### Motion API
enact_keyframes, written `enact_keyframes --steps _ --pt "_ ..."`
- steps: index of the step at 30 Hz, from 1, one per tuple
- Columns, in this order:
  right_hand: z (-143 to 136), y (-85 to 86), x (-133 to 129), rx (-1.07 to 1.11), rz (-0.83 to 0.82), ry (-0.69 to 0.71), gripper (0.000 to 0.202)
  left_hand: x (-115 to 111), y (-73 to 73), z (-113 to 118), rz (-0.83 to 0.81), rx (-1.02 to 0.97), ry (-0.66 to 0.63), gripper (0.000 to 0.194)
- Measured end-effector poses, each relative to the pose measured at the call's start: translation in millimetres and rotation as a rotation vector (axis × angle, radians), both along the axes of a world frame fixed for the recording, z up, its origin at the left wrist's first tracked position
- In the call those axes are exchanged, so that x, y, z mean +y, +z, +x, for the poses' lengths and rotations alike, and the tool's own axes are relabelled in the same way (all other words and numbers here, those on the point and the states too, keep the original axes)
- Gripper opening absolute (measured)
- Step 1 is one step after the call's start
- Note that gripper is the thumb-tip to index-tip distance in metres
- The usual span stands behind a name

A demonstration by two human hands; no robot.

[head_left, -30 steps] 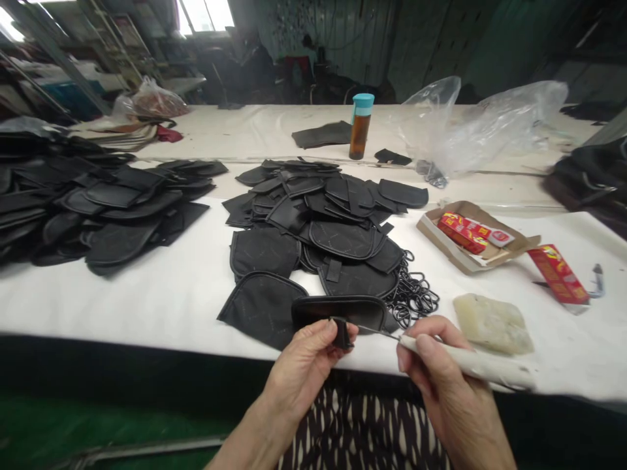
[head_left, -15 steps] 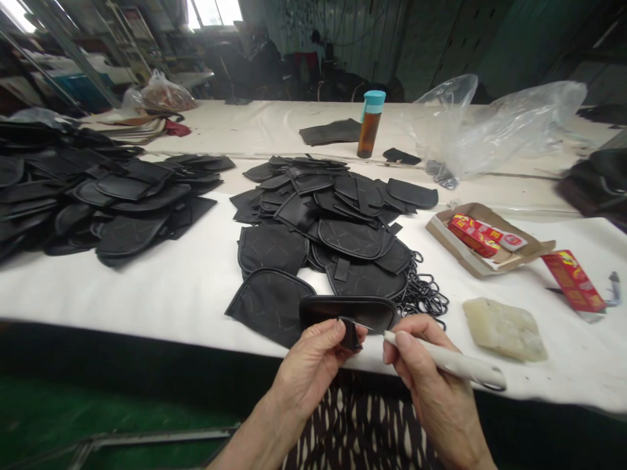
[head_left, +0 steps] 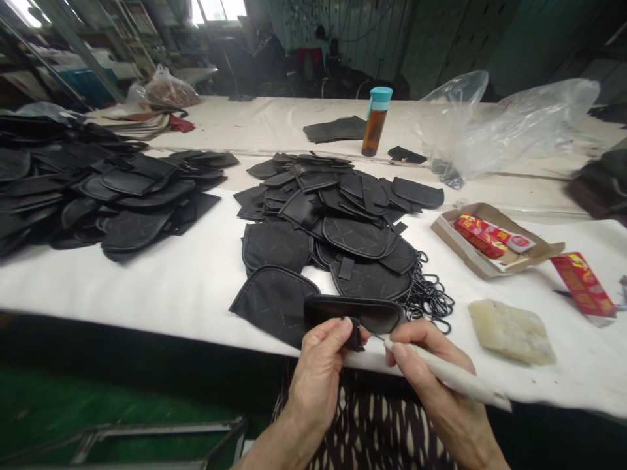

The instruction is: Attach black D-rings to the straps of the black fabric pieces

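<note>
My left hand (head_left: pixel 324 356) pinches the strap tab of a black pouch piece (head_left: pixel 355 312) with a rounded, piped edge, held up at the table's front edge. In my right hand (head_left: pixel 435 375) is a white-handled awl (head_left: pixel 455 378). Its thin metal tip reaches left to the tab beside my left fingertips; whether it pierces the tab I cannot tell. Just behind, a flat black piece (head_left: pixel 274 303) with a dashed diamond pattern lies on the white table covering. A heap of black oval rings (head_left: pixel 431 294) sits to the right of the pieces.
Similar black pieces are piled in the middle (head_left: pixel 355 232) and at the left (head_left: pixel 134 228). To the right are a yellowish block (head_left: pixel 512 331), a cardboard tray (head_left: pixel 519 262) with red boxes and another red box (head_left: pixel 582 284). Farther back stand a bottle (head_left: pixel 376 124) and clear plastic bags (head_left: pixel 529 127).
The view has shifted slightly. My two hands keep their grips, and the awl's tip stays at the tab, with its handle tilted a little more downward.
</note>
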State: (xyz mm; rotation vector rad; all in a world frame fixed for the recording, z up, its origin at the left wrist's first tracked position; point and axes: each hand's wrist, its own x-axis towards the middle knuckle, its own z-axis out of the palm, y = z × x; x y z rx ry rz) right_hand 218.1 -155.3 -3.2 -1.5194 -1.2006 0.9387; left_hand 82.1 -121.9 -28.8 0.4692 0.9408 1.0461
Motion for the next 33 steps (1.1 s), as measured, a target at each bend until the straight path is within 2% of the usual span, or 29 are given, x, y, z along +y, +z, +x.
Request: enact_keyframes --steps 4,9,22,29,33 --pt "4.7 8.8 -7.3 -0.063 0.067 -0.092 0.022 0.1 -0.7 0.2 0.002 0.001 0.018 0.023" --pt "9.0 12.4 -14.8 -0.05 0.065 -0.193 0.021 0.1 0.3 -0.6 0.011 0.067 0.002 0.024" --pt "11.9 16.5 -19.7 -0.027 0.043 -0.239 0.024 -1.0 -4.4 -0.2 0.061 0.207 0.014 0.025" --pt "20.1 14.6 -22.8 -0.016 0.022 -0.265 0.023 1.4 -3.1 0.2 0.045 0.207 0.037 0.02" --pt "22.2 13.3 -24.2 -0.01 0.042 -0.235 0.022 2.5 -3.8 0.4 0.059 0.216 0.034 0.021"
